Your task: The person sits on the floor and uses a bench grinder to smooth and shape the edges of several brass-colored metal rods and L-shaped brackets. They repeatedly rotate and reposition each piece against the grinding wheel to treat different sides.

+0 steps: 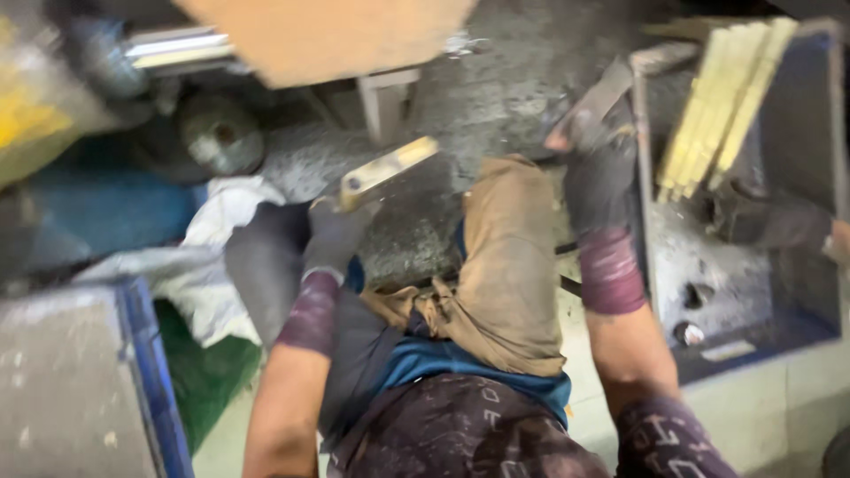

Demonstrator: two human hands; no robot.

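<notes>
Brass bar (390,168): short, rectangular, yellow metal, held at its lower end by the left hand (335,235). Long axis runs from about 8 o'clock up to 2 o'clock; free end points toward the grey floor (496,97). Left hand gloved, fingers closed round the bar's near end.

Right hand (598,173): gloved, at 3 o'clock from the bar, well apart from it. Fingers curled on the rim of the blue bin (651,239); a flat grey piece seems to lie under the fingertips, too blurred to name. How tight the grip is I cannot tell.

Stack of bars (722,97): several long yellow bars leaning in the bin, at 2 o'clock from the right hand, near it but not touching. The right hand is the nearer to the stack; the left is nearer to nothing but its own bar.

Between the arms: tan cloth (509,265) over the knee. At 9 o'clock, white rag (221,212); at 7 o'clock, a second blue crate (146,372).
</notes>
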